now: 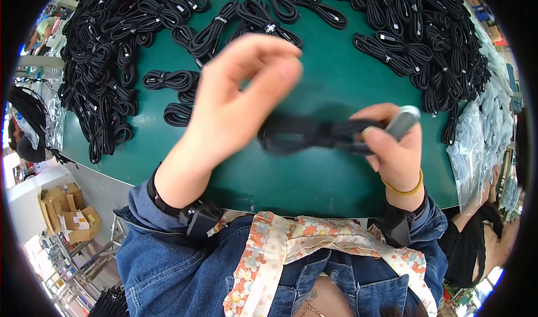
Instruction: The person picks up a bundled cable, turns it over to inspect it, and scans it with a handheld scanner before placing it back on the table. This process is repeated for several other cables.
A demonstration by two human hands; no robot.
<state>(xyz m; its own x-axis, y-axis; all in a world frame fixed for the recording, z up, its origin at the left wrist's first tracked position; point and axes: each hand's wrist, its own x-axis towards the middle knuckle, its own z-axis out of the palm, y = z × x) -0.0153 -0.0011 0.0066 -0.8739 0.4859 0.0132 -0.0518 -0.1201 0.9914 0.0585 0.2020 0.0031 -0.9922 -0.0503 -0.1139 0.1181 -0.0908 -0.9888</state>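
Note:
My right hand (395,149) is closed round one end of a coiled black cable (308,135), which lies level above the table and is bound at its middle. A grey, round-ended handle (404,122) also sits in that hand, against the index finger; the tool's kind is hidden. My left hand (241,90) is raised above the cable's left end, slightly blurred. Its fingers curl over and the tips come together with the thumb. Whether anything thin is between them cannot be seen. A loose coil of black cable (178,115) lies beside the left wrist.
Bundled black cables are heaped at the left (103,87) and right (443,48) of the green table (330,182), with more along its far side. Clear plastic bags (476,143) hang over the right edge. Cardboard boxes (75,219) stand beyond the left edge.

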